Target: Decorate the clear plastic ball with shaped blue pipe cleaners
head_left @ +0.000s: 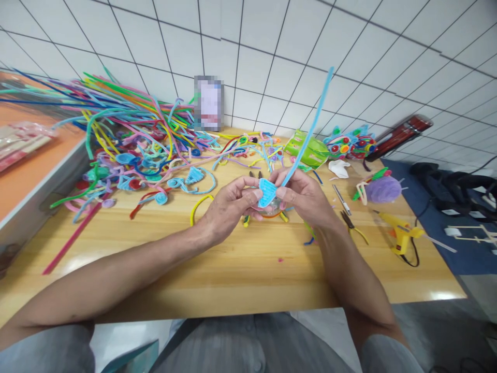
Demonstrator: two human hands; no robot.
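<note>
Between my hands is a small flat blue piece of bent pipe cleaner [267,193], its rows packed side by side. My left hand [239,199] pinches its left edge between thumb and fingers. On the other side my right hand [301,196] is closed on the same piece, where a long light-blue pipe cleaner tail [313,122] rises up and to the right. Below the hands, partly covered by them, lie a clear roundish item and some yellow-handled tools [284,216]. A similar blue shape [194,175] rests on the table to the left.
Many coloured pipe cleaners [128,129] heap at the back left. A phone-like panel [209,103] leans on the tiled wall. To the right are a green packet [306,149], a craft knife [341,200], pliers [354,227], a yellow glue gun [402,233] and a purple fuzzy figure [383,190].
</note>
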